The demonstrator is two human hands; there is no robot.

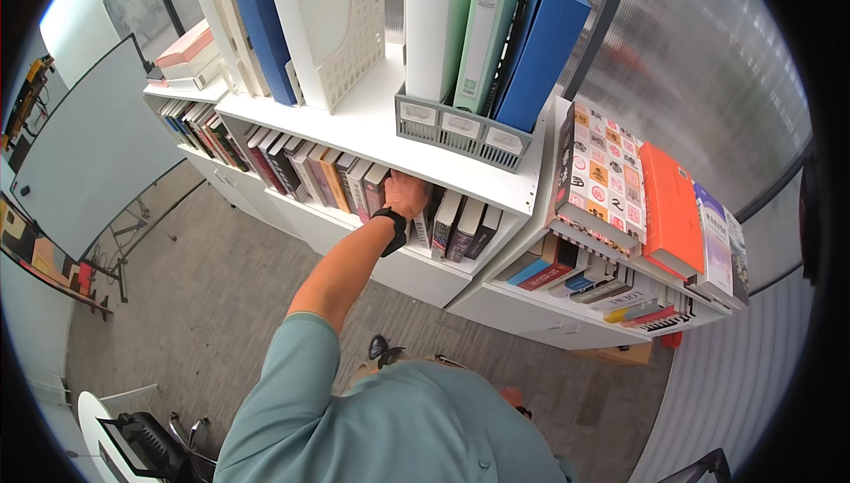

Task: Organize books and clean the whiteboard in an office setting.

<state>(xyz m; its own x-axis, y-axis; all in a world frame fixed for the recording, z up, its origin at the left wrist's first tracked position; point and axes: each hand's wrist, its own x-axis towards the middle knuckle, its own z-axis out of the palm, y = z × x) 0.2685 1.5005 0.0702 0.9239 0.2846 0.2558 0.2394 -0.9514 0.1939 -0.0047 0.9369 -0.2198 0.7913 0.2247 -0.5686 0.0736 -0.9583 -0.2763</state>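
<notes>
My left hand [406, 194], with a black watch on its wrist, reaches into the open shelf of a white cabinet [372, 131]. It lies between upright thick books [358, 184] on its left and more books [461, 224] on its right. The fingertips are hidden in shadow under the cabinet top, so whether they grip a book cannot be told. A small blurred reddish patch shows at the right edge of my torso; whether it is part of my right hand is unclear.
Above stand white magazine files [309, 31] and a grey basket [458, 134] of binders. At right, a lower shelf unit bears a patterned book [604, 177] and an orange book [671, 211]. A whiteboard [99, 151] and an office chair [146, 446] stand at left.
</notes>
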